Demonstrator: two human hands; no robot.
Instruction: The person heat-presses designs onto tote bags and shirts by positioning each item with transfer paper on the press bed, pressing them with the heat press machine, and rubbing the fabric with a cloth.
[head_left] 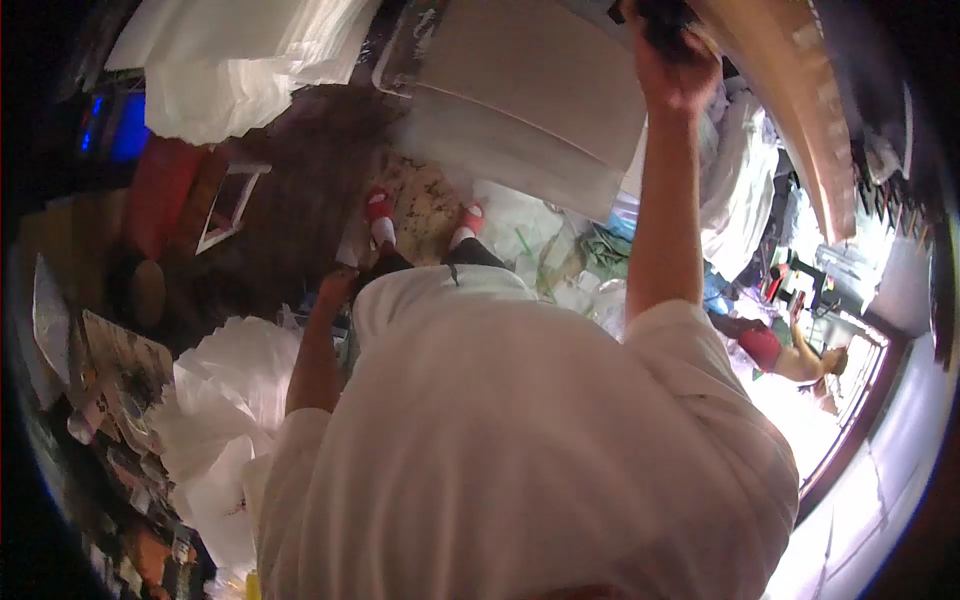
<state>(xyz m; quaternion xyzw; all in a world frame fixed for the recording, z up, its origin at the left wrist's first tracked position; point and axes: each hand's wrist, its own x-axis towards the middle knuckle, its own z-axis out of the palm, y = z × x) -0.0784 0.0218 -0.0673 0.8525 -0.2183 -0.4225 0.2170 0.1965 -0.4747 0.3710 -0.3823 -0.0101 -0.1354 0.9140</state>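
- A person in a white T-shirt (pixel 530 430) is standing in a crowded workspace, with the right arm reaching far forward and the left arm hanging at the side.
- The right hand (pixel 682 75) is holding a black object (pixel 662 22), the fingers apparently closing around it; its exact kind is staying unclear at the picture's edge.
- That object is sitting at the top of the view, between a broad tan panel (pixel 530 85) and a brown sheet (pixel 790 90) that is curving down the right side.
- The left hand (pixel 338 287) is resting low beside the dark trousers (pixel 385 268); whether its grip is holding anything, one cannot tell.
- Good handling is probably calling for a firm right grip, a steady wrist and knuckles clear of the sheet's edge.
- With the arm stretching so far, standing closer would likely be giving better control and sight.
- Red slippers (pixel 378 207) are standing near clear plastic (pixel 515 225) on the floor (pixel 415 195); careful footing is seeming wise.
- Beyond, another person in red (pixel 760 348) is appearing near a bright opening.
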